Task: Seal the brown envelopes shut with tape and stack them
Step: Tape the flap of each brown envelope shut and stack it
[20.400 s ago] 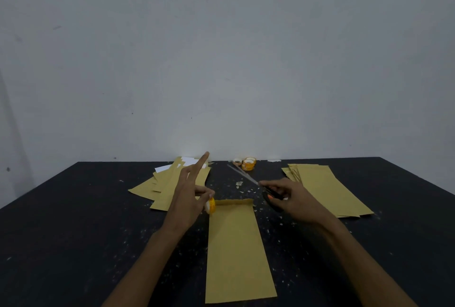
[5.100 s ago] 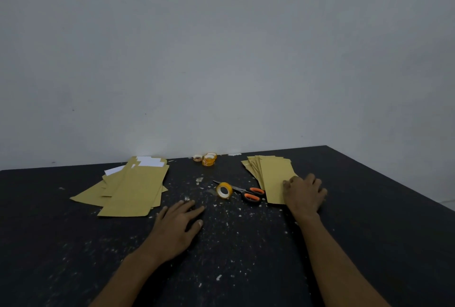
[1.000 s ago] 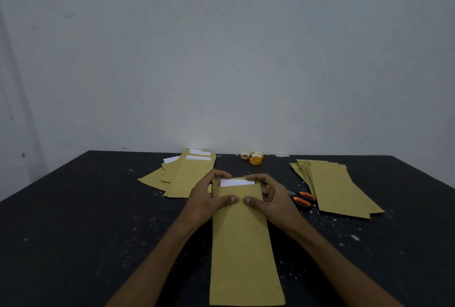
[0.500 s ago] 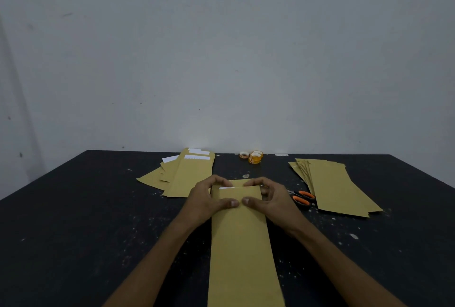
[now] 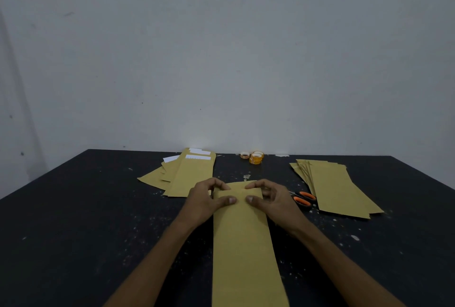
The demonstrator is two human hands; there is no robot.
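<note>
left hand [image 5: 206, 198] and right hand [image 5: 273, 198] are pinching the folded far end of the envelope [image 5: 243, 245], which is lying mid-surface [image 5: 98, 208]. Risk: tape [image 5: 256, 158] is sitting far back, so reaching for it is freeing the flap, which is likely springing open.

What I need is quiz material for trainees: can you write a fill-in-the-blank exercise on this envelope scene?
1. The left hand and right hand grip the same ____.
2. The scissors have ____ handles.
3. The tape rolls sit near the ____ edge of the table.
4. The pile showing white paper lies on the person's ____.
Answers: envelope; orange; far; left.
</note>
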